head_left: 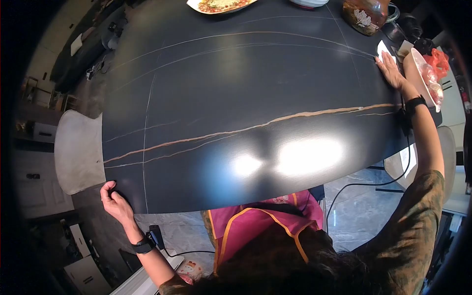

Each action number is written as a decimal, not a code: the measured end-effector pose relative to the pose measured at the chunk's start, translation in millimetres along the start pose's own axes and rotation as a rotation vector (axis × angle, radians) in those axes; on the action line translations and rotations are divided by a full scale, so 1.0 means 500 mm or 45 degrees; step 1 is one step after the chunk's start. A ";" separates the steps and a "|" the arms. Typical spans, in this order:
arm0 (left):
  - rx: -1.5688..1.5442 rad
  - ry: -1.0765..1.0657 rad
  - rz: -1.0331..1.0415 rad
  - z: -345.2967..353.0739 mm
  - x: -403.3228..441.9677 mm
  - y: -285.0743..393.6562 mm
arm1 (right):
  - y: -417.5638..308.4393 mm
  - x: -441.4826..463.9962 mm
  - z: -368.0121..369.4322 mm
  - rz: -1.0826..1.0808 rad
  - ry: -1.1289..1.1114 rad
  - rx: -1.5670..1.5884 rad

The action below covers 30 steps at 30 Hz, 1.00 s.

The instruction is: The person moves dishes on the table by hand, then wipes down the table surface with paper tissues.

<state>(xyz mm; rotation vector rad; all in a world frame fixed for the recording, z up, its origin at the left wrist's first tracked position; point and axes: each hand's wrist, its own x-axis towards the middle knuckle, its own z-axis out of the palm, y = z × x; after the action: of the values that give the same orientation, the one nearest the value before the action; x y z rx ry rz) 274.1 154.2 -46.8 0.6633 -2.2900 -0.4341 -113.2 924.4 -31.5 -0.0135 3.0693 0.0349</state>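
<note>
A dark tabletop (211, 93) with white and tan vein lines spreads out in front of me. My right hand (391, 71) lies flat near its far right edge, fingers stretched out over a white piece (382, 47) that looks like paper or a wipe; part of it is hidden beneath the fingers. At the near left corner is my left hand (117, 205), its fingers loosely bent and apart, with nothing visible in them. It rests at or just beside the table's edge; contact is hard to tell. A black band sits on each wrist.
Along the back are a plate of food (221, 6), a white bowl (309, 3) and a brown pot (365, 17). A pink bin (418, 73) with plastic bags stands right. Chairs (78, 152) flank the table. A black cable (344, 189) hangs at the right.
</note>
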 end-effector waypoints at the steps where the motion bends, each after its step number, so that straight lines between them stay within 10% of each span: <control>1: 0.019 -0.004 0.008 0.000 0.000 -0.001 | 0.017 0.011 0.005 0.008 0.007 0.002; 9: 0.018 0.020 0.029 0.001 0.004 0.005 | 0.067 0.093 0.019 0.121 -0.018 -0.070; 30: -0.070 0.072 0.091 -0.003 0.002 0.022 | -0.681 -0.261 -0.111 -0.909 -0.428 -0.304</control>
<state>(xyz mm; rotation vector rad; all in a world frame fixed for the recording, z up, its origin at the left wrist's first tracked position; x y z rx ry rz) 270.8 162.4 -40.2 0.5577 -2.2330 -0.4372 16.4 583.6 25.8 -0.9870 2.5354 0.3201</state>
